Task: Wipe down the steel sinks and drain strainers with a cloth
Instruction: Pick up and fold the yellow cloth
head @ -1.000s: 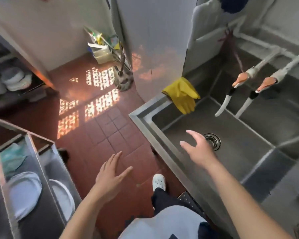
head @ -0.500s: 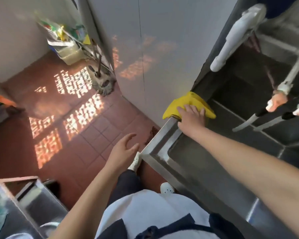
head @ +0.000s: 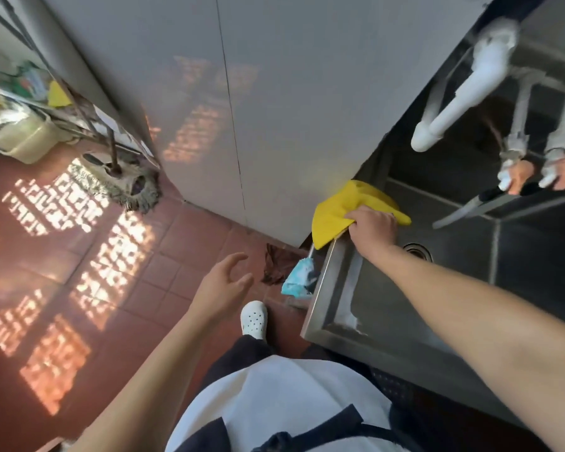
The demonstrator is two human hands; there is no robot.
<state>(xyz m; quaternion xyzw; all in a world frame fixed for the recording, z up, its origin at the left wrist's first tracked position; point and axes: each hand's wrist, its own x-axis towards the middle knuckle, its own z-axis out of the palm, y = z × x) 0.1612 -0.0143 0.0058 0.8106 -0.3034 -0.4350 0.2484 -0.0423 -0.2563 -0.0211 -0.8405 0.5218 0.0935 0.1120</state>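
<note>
Right hand gripping cloth

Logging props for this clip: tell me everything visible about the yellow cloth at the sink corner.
The yellow cloth is a plain bright yellow piece of soft fabric, crumpled and folded rather than spread flat. It is draped over the far left corner of the steel sink, against the grey wall panel, with one point hanging past the rim's outer side. The right hand grips it from above, fingers bunched into the fabric. No print or label shows.
</note>
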